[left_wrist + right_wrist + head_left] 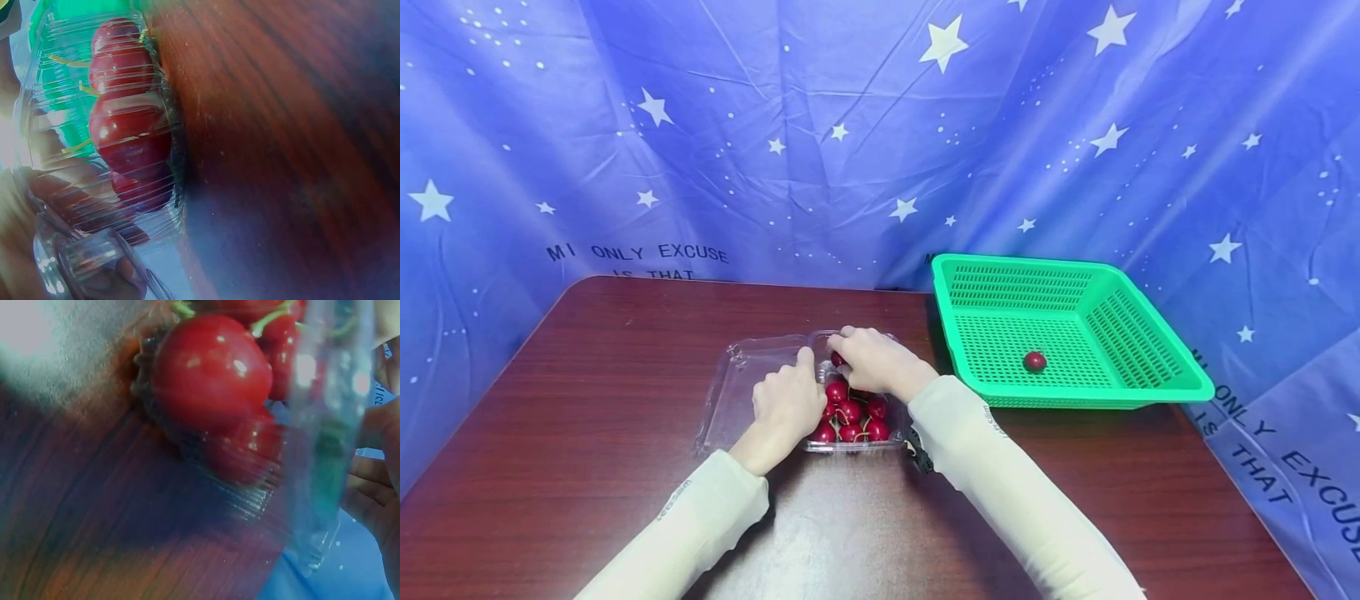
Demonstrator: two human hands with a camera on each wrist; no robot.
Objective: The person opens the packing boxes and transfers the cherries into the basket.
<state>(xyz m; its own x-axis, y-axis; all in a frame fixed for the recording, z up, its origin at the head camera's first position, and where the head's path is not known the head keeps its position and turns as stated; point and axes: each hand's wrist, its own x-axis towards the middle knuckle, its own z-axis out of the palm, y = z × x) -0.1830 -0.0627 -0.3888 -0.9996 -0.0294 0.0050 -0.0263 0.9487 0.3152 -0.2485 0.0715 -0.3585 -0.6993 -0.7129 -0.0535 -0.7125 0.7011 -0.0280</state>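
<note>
A clear plastic clamshell box (857, 446) lies with its lid (741, 383) folded out to the left. Several red cherries (850, 412) with stems fill its near part; in the left wrist view, cherries (130, 134) show through the ribbed wall. My left hand (788, 404) grips the box's left edge, beside the hinge. Over the far end of the box, my right hand (876, 360) pinches a cherry (837, 359), partly hidden by the fingers. The right wrist view shows a cherry (212, 372) close up inside the box.
A green plastic basket (1075, 396) with slotted walls stands at the back right, holding one cherry (1035, 361). Both rest on a dark red-brown wooden table (587, 400). Behind hangs a blue curtain (820, 200) with white stars.
</note>
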